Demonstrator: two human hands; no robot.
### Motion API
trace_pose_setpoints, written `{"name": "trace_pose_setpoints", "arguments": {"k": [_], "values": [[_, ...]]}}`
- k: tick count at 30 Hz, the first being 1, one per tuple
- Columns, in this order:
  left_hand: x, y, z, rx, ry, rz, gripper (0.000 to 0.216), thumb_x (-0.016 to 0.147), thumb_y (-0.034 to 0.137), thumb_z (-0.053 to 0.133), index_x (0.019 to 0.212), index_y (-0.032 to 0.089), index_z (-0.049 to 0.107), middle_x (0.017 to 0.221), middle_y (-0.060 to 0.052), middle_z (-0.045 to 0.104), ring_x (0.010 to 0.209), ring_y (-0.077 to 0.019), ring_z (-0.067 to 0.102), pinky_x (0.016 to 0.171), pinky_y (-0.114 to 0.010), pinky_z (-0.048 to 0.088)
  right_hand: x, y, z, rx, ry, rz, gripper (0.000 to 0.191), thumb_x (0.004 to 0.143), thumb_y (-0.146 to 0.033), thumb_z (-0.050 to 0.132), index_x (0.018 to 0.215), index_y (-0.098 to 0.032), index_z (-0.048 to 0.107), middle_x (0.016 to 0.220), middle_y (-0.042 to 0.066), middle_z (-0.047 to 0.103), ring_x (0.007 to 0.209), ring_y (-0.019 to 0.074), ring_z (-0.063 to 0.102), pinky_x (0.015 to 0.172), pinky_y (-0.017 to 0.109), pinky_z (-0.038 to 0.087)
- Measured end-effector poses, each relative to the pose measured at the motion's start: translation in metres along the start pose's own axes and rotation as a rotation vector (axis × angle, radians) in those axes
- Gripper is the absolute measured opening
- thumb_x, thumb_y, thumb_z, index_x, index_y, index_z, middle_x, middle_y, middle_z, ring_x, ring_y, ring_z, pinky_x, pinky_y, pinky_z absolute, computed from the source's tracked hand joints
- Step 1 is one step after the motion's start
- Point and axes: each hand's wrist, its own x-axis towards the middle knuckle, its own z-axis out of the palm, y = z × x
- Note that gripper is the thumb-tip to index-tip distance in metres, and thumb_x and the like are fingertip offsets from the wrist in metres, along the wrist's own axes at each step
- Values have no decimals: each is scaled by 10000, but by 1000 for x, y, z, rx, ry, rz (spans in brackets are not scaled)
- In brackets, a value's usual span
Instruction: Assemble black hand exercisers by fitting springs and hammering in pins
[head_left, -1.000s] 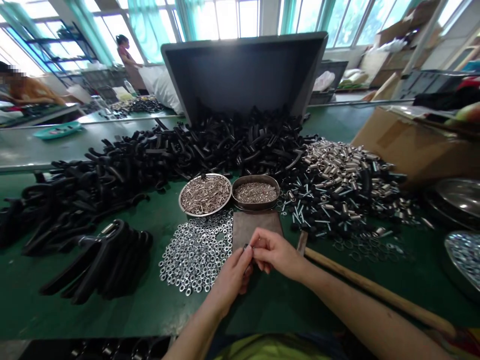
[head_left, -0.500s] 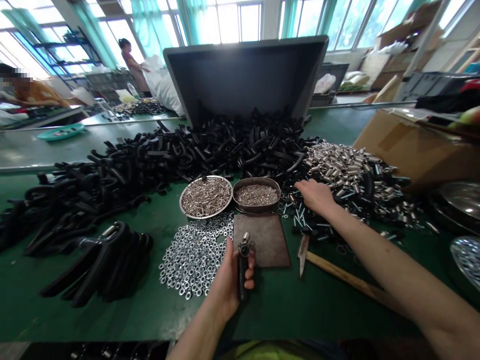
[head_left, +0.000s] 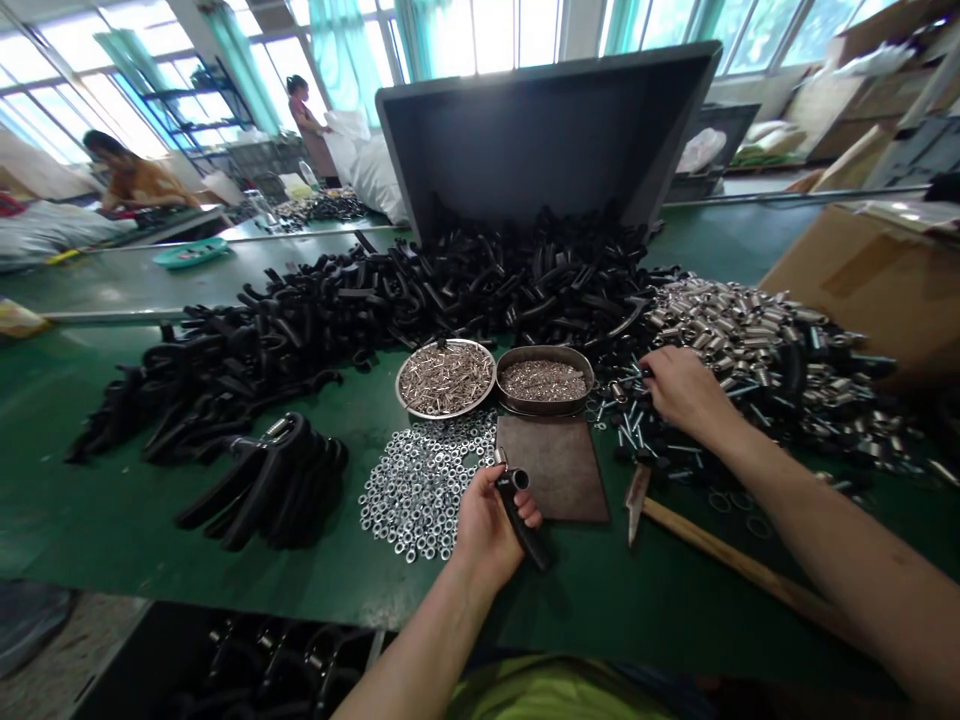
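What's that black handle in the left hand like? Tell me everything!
The black handle is a long bar, maybe plastic. At one end is a round, open ring, with a small shiny metal cylinder beside it. It slants, the other end pointing towards the picture's lower right, near the brown plate. The left hand wraps around it.

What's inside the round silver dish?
Lots of thin metal pins are heaped inside the round silver dish. They cover its bottom, so what's underneath can't be seen.

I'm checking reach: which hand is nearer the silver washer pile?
Left: the left hand is beside the washer pile; the right hand is farther off, at the bolts.
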Motion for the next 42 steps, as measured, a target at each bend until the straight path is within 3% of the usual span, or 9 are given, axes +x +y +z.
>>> {"name": "trace_pose_setpoints", "arguments": {"k": [6,11,14,21,25,30,34,38,42], "values": [[0,-5,7,0,-22,32,234,759,245,438,589,126,546,484,-5,404,449,-97,367,463,-219,335,-63,-85,-44,743,119,-182,207,853,-195,471,991,-221,623,1030,85,624,983,227,585,858,395,480],[-1,-14,14,10,16,79,169,724,222,498,615,115,571,492,-13,461,468,-100,414,485,-217,361,-87,-133,-36,786,169,-381,256,870,-117,414,998,-197,621,961,102,626,913,216,570,772,369,511],[-1,-19,13,-3,73,134,148,697,208,532,583,116,555,490,-2,477,459,-84,416,490,-207,361,-88,-148,-24,711,239,-321,267,901,-155,362,933,-166,627,908,126,626,866,230,562,748,373,495],[-3,-20,4,139,125,340,113,666,245,615,671,140,574,562,24,542,474,-84,449,494,-220,360,-79,-154,-24,924,-217,65,247,936,-391,381,951,-224,562,609,-9,624,575,174,617,568,273,461],[-3,-18,3,135,154,378,131,658,257,634,681,150,562,586,36,531,507,-81,458,524,-215,369,-83,-152,-20,784,14,-154,254,873,-300,482,1099,-216,562,998,102,671,905,245,621,786,369,466],[-4,-16,3,303,103,484,125,686,262,627,717,154,573,660,30,538,586,-90,483,570,-214,383,-86,-149,-18,935,-230,28,291,943,-362,347,1116,-221,534,629,-1,637,576,184,623,575,292,476],[-4,-12,3,335,117,544,92,692,241,618,716,160,581,709,24,548,639,-95,497,595,-206,390,-86,-148,-20,827,-1,-151,280,876,-306,472,1126,-209,554,982,102,668,902,247,620,805,397,474],[-4,-10,2,436,64,533,80,748,240,574,773,165,588,688,26,537,591,-93,465,558,-211,368,-85,-146,-21,941,-177,17,283,933,-315,363,1139,-208,524,668,21,645,633,196,630,628,331,508],[-4,-8,3,510,111,551,131,757,246,573,864,171,578,780,6,570,656,-108,506,603,-214,391,-85,-148,-20,1015,-49,-45,239,848,-294,524,1074,-225,562,983,82,653,940,242,605,830,409,479]]}}
